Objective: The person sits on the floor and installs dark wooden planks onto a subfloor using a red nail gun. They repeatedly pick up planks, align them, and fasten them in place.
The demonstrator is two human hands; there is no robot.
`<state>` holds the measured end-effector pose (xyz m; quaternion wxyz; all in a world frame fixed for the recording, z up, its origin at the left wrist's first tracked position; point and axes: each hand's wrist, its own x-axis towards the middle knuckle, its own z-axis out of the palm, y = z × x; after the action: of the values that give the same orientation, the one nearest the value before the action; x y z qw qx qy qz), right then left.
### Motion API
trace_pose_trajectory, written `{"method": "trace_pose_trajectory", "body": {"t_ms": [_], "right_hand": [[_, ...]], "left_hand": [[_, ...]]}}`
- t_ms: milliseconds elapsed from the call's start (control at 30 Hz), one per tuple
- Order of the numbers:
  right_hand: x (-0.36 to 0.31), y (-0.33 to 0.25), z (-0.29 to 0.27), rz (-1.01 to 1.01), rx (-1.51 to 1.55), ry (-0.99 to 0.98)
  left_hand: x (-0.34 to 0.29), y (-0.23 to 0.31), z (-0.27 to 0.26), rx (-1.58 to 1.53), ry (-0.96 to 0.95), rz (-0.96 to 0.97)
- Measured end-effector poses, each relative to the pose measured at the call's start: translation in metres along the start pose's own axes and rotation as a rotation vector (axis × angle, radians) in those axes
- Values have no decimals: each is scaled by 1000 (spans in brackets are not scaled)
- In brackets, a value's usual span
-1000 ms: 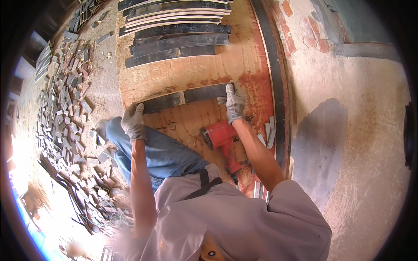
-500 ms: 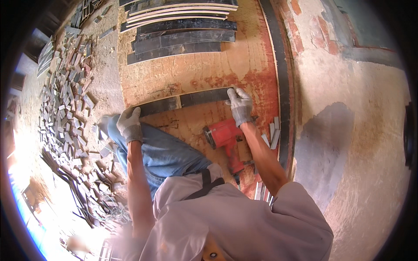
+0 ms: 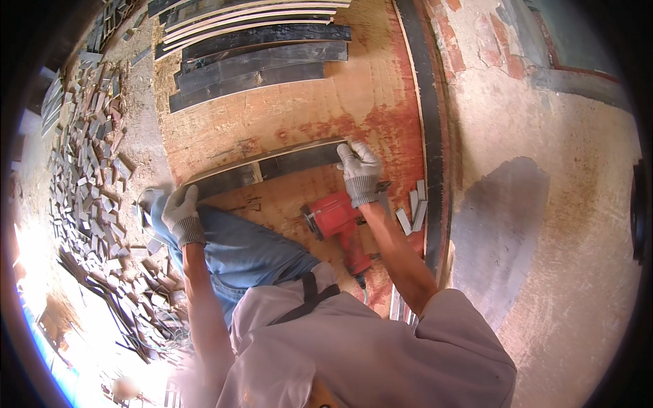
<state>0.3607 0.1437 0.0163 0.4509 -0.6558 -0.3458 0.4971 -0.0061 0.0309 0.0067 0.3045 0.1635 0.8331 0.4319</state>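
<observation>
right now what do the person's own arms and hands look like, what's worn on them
Both hands wear light grey knitted work gloves with ribbed cuffs: left hand, right hand. The gloves look worn and dusty. The forearms are bare from the cuffs up to short, loose, pale greyish shirt sleeves. No watch, cables or markings are visible.

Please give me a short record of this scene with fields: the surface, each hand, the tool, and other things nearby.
surface: orange-red plywood board
left hand: grey knit glove, on the left end of the long dark flat strip
right hand: grey knit glove, pressing the right end of that strip
tool: red handheld power tool, lying on the board, untouched
strip: two pieces butted end to end
far side: stack of long dark strips
left of board: heap of small grey offcuts
</observation>
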Motion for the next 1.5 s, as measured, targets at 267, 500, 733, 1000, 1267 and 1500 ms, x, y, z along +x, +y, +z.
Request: {"method": "trace_pose_trajectory", "body": {"t_ms": [267, 500, 733, 1000, 1267, 1500], "right_hand": [[1, -9, -3, 55, -152, -29], [3, -6, -3, 82, -79, -55], [5, -2, -1, -27, -113, -7], [4, -13, 3, 71, -222, 33], [4, -12, 0, 61, -148, -36], [9, 1, 1, 10, -167, 40]], "left_hand": [[1, -5, 1, -44, -16, 17], [-7, 10, 2, -20, 16, -31], [-9, 17, 3, 15, 13, 27], [-3, 5, 4, -39, 47, 7], [-4, 11, 1, -38, 34, 2], [-4, 19, 3, 44, 4, -4]]}}
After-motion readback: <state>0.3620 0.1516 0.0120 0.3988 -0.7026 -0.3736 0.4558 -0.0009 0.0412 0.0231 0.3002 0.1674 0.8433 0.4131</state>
